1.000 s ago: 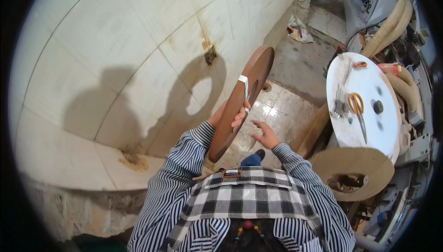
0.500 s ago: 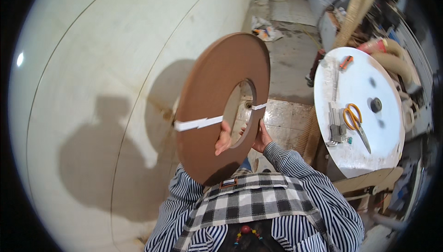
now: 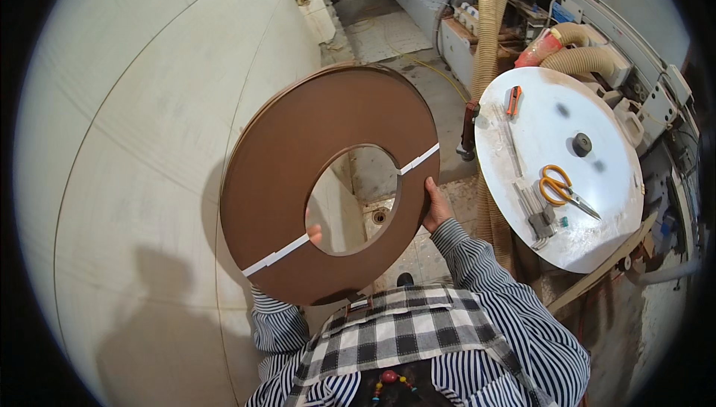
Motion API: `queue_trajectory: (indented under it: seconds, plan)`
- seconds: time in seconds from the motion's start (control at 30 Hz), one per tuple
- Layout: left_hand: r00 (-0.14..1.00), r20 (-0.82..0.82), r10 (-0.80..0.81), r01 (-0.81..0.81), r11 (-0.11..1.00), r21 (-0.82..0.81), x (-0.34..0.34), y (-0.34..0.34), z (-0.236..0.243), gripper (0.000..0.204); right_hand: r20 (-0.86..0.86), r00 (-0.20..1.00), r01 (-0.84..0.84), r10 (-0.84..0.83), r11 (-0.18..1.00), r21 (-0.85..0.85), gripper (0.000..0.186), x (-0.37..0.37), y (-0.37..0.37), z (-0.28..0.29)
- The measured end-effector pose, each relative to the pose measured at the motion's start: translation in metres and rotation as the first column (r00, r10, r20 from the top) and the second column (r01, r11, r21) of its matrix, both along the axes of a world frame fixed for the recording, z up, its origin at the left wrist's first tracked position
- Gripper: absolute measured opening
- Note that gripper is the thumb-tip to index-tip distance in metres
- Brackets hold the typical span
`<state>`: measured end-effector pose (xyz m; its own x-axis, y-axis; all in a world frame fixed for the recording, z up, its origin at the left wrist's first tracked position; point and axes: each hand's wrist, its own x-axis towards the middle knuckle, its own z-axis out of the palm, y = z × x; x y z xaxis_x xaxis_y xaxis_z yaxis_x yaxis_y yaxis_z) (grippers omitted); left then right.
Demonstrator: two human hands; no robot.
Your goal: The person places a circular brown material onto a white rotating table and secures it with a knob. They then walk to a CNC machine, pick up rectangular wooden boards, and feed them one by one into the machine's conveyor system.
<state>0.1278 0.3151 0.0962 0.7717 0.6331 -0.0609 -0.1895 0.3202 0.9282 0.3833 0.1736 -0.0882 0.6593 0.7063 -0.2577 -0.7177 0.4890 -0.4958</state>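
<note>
A big flat roll of brown edge banding [image 3: 276,161] hangs in front of me, its wide face turned up toward me and tilted. Two white tape strips cross its ring, one at the lower left and one at the right. My right hand [image 3: 438,207] grips the outer rim at the lower right, thumb on the front face and the other fingers hidden behind. Of my left hand [image 3: 315,234] only blurred fingertips show, at the inner edge of the round centre hole; the rest is behind the roll, which it supports from the left.
At my right stands a round white tabletop [image 3: 514,213] with orange-handled scissors [image 3: 558,187], an orange utility knife [image 3: 514,101], a dark round knob [image 3: 581,144] and several metal hex keys [image 3: 538,217]. Ribbed beige hoses [image 3: 491,34] run beside it. A pale wall [image 3: 149,146] rises close on my left.
The roll has swung round so its face shows more fully, and has shifted left. My left fingers have gone from the front face to the hole's edge. The view has turned rightward.
</note>
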Motion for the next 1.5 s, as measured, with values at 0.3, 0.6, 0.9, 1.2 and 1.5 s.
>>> queue_trajectory:
  seconds: [0.3,0.6,0.9,1.2,1.5]
  plan:
    - [0.681,0.619,-0.392,0.668,0.679,-0.304,0.037,0.096,-0.152,0.056,0.258,0.929,0.317,-0.266,0.931,-0.182,0.039,0.038,-0.034,0.024]
    - [0.597,0.612,-0.518,0.760,0.610,-0.225,0.113,0.074,-0.106,0.058,0.271,0.881,0.441,-0.388,0.880,-0.174,0.034,0.077,-0.065,0.039]
    - [0.531,0.668,-0.521,0.835,0.455,-0.309,0.176,0.090,-0.120,0.055,0.366,0.855,0.470,-0.367,0.846,-0.250,0.037,0.123,-0.079,0.110]
    - [0.594,0.730,-0.338,0.693,0.677,-0.250,0.249,0.115,-0.203,0.058,0.495,0.817,0.400,-0.295,0.909,-0.119,0.032,0.134,-0.104,0.169]
    - [0.883,0.445,-0.147,0.377,0.787,-0.488,0.304,0.101,-0.233,0.056,0.721,0.684,0.411,-0.108,0.874,-0.260,0.030,0.126,-0.128,0.199]
